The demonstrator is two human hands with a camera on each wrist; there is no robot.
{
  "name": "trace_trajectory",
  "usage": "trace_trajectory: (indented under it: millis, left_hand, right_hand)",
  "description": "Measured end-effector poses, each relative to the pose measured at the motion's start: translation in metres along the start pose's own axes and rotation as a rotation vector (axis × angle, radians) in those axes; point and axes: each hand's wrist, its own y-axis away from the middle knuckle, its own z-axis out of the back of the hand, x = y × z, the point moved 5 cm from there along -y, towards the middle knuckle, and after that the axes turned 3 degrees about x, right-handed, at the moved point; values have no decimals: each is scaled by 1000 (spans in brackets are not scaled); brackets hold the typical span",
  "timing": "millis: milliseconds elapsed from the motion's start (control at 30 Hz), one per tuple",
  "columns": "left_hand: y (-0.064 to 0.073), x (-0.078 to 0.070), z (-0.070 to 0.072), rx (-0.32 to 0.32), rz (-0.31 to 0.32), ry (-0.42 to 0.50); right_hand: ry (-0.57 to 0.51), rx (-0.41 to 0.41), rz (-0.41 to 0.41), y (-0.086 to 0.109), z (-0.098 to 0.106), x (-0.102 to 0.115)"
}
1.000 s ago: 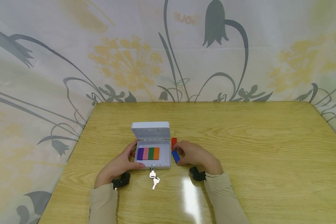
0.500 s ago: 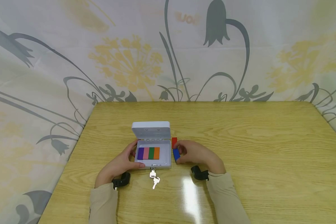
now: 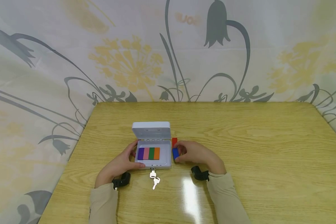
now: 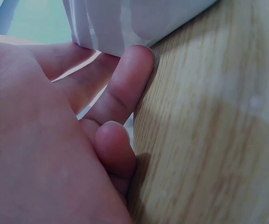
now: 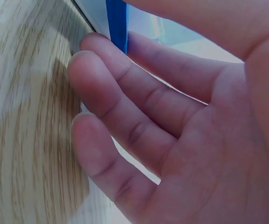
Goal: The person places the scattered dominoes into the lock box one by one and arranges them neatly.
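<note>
A white metal cash box (image 3: 165, 155) stands with its lid (image 3: 151, 132) raised. Inside, a purple block (image 3: 140, 153), a pink block (image 3: 146, 153), a green block (image 3: 151, 153) and an orange block (image 3: 156, 153) lie side by side in a row; to their right the box floor is bare. My left hand (image 3: 125, 160) holds the box by its left side, thumb at the front edge. Just outside the right wall, my right hand (image 3: 197, 153) pinches a blue block (image 5: 118, 23) between thumb and fingers. A red block (image 3: 174, 142) is beside it, partly hidden by the fingers.
Two keys (image 3: 156, 183) hang from the lock at the box's front, one inserted and one dangling. The wooden table (image 3: 257, 149) extends well to the right. Behind it hangs a flower-patterned cloth (image 3: 184, 62).
The blue block has straightened from a slant and shifted slightly away from me, close to the red block, with my right hand pinching it. The left hand and box look unchanged.
</note>
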Motion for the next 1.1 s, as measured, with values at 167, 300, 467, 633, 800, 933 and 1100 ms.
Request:
trace_trajectory:
  millis: [167, 300, 467, 633, 800, 933, 1100]
  left_hand:
    - [0, -1, 0, 1, 0, 2]
    - [0, 0, 0, 4, -1, 13]
    - [-1, 1, 0, 3, 3, 15]
    - [-1, 2, 0, -1, 11, -7]
    - [-1, 1, 0, 0, 9, 5]
    - [-1, 1, -1, 0, 2, 5]
    - [-1, 0, 0, -1, -1, 10]
  right_hand:
    - [-10, -13, -14, 0, 1, 0]
    - [-8, -43, -16, -1, 3, 1]
    - [-26, -76, -10, -2, 5, 2]
    - [-45, -95, 3, -2, 6, 4]
    - [-55, -109, -15, -4, 5, 3]
    - [-70, -115, -14, -5, 4, 3]
    - [-77, -127, 3, -5, 3, 5]
